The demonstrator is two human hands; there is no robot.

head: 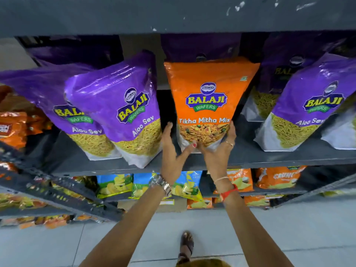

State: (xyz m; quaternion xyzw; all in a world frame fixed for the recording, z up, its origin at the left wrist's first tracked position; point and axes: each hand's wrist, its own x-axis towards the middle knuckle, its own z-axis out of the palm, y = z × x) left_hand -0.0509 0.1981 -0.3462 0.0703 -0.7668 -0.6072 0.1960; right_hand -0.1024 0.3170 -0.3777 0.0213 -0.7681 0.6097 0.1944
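Note:
An orange Tikha Mitha Mix bag (209, 97) stands upright on the dark grey shelf (250, 158), in a gap between purple bags. My left hand (173, 151) holds its lower left edge, fingers along the side and thumb across the bottom front. My right hand (221, 147) grips the lower right corner, fingers wrapped up the side. A watch sits on my left wrist, a red thread and bangle on my right.
Purple Aloo Sev bags lean on the left (123, 105) and stand on the right (308, 108), with more behind. An upper shelf (173, 14) hangs overhead. Blue (115, 184) and orange chip packets (277, 177) fill the shelf below. My sandalled foot (186, 243) is on the tiled floor.

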